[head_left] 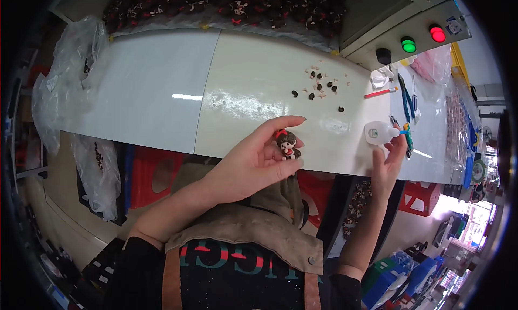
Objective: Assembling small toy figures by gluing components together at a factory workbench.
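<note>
My left hand (253,161) is closed around a small figurine (287,143) with brown hair, a red bow and a pale face. It holds the figurine at the table's front edge, thumb below and index finger stretched above. My right hand (389,161) is at a small white squeeze bottle (377,133) with a blue tip. Its fingertips are at the bottle's neck, and the thumb is spread apart from them. Farther back on the table, tiny dark brown pieces (319,87) lie scattered with small pale bits (322,95).
A red pen (380,93), blue-handled pliers (404,96) and white tissue (382,76) lie at the right. Behind the table is a heap of dark figurines (226,7). A machine panel (396,51) with lit buttons stands back right. Clear plastic sheeting (70,78) hangs at the left.
</note>
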A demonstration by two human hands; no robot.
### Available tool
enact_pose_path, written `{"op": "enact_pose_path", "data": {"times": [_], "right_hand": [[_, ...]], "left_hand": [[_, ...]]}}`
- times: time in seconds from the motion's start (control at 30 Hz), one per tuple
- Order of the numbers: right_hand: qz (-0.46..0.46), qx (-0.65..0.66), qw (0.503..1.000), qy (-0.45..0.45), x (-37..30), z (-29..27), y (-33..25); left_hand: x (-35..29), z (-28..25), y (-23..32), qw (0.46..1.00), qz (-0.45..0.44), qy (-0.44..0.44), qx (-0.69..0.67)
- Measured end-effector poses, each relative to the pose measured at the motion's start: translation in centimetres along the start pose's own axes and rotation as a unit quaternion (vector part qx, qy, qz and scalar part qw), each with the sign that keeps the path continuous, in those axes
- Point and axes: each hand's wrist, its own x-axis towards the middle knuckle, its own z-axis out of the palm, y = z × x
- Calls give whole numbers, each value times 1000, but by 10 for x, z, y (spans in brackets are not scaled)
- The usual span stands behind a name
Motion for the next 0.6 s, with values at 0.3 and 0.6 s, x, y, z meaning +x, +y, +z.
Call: {"op": "enact_pose_path", "data": {"times": [0.3,0.6], "right_hand": [[159,35,985,-55,15,18,-27],[4,10,990,-138,-10,-2,-84]], "left_hand": [[-4,-5,-5,998,-55,-14,2],[-7,-6,-7,999,-30,-13,-9]]}}
